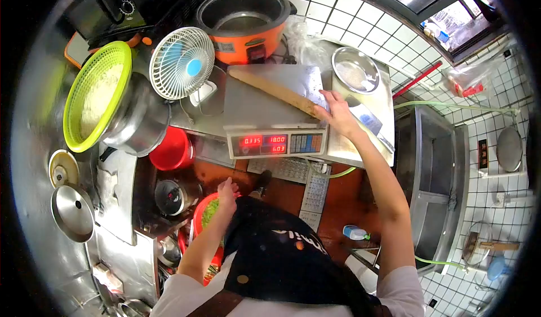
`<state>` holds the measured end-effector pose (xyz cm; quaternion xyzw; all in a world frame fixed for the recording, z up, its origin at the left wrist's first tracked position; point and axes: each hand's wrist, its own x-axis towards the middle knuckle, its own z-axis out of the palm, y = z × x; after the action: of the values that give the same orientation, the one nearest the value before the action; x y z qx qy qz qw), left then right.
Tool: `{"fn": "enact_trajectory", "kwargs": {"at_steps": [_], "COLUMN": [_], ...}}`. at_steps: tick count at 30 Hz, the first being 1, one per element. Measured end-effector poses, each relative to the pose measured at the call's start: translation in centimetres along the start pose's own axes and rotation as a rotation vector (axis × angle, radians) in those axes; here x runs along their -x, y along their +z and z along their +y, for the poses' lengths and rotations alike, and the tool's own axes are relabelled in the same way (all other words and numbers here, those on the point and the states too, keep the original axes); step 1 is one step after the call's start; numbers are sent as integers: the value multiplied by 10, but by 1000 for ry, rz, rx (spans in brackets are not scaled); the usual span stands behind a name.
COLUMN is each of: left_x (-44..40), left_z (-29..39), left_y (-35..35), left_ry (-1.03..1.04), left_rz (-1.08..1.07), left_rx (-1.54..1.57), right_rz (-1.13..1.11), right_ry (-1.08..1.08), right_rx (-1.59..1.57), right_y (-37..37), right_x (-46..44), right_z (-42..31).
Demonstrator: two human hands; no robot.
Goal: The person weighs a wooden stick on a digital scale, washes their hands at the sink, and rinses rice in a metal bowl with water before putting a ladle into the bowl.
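Note:
A long, tapered brown root, resembling a yam, lies diagonally across the metal plate of a digital scale. Red figures on the scale's display read 0.335, 18.00 and 6.03. My right hand reaches over the plate's right edge, fingers apart, its thumb at the near end of the root. Low in front of my apron, my left hand hangs with loosely bent fingers and nothing visible in it. Just beside it is a red container with green vegetables.
Right of the scale are a cutting board, a cleaver and a steel bowl. Behind stand an orange cooker and a small fan. A green colander rests on a steel pot, above a red bucket.

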<state>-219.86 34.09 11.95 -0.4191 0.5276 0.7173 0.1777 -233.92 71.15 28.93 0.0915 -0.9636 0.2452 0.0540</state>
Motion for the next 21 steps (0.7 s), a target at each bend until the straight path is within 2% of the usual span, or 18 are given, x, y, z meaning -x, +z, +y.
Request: {"fn": "enact_trajectory", "kwargs": {"at_steps": [1,4,5,7,10,16,21], "left_x": [1,-17,-16,7,50,20,-30], "left_z": [6,6,21,68,148,236,275], "left_y": [0,-8,-7,6,45,137,195], "left_ry": [38,485,664,1030,1335,1623,1736], "left_rz": [16,191,285,271,78,-408,-680], "left_rx": [-37,-80,-267,-467,-640,-992,-1217], "right_rz": [14,46,50,72,124,127,118], "right_ry": [-5,10,34,63,58,114,197], "right_rx": [3,-3,-14,-51,-73,-79,-117], "right_y": [-3,-12,-16,-20,-19,-12,-19], "right_x": [2,5,7,11,15,14,24], "right_z": [3,11,11,14,23,26,15]}}
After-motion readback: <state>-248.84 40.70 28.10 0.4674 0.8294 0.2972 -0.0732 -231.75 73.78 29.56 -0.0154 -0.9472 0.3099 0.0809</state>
